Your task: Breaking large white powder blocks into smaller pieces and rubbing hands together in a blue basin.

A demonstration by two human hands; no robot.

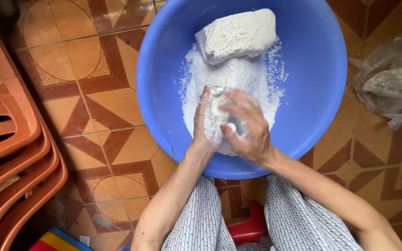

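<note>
While both hands work over the blue basin [303,107], I see the left hand [205,122] and the right hand [247,128] pressed together around a white lump [219,114] of crumbly material. My left hand stands on edge, palm facing right, fingers extended upward and dusted with white powder. My right hand curls over the lump from the other side, its fingers bent across the top and front. Both hands are closed against the lump, which sits pinched between the two palms; only a small part of it shows between them.

I note the lump is held just above the heap of white powder [238,79] that covers the middle of the basin floor. A larger white block [240,32], rough and grainy on its upper face, rests on the far end of that heap, well apart from the hands. Loose crumbs are scattered to the right of the heap on the bare blue floor of the basin.

I see the basin stands on a tiled floor [98,93] with an orange and brown pattern. A stack of orange plastic chairs [10,139] stands at the left edge of the view. A crumpled clear plastic bag [391,83] lies on the tiles to the right of the basin. My knees, in grey patterned trousers [298,218], flank a red stool [250,227] at the bottom.
</note>
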